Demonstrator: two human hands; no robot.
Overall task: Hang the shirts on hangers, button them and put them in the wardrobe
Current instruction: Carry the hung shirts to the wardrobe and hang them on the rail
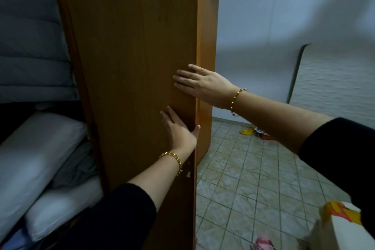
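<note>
A brown wooden wardrobe door [134,57] fills the middle of the head view, standing partly open. My left hand [179,128] lies flat against its face near the right edge, fingers apart, thumb at the edge. My right hand [200,84] rests flat on the same door higher up, fingers spread across the edge. Both wrists wear gold bracelets and both arms have black sleeves. Inside the wardrobe at the left hangs a grey quilted garment [30,32]. No shirt or hanger shows.
White pillows [36,160] and folded grey cloth [79,166] lie stacked in the wardrobe's lower left. Tiled floor [253,184] stretches to the right, with a yellow item [247,131] by the wall. A white mattress [334,79] leans on the wall. A white and orange box [341,223] sits bottom right.
</note>
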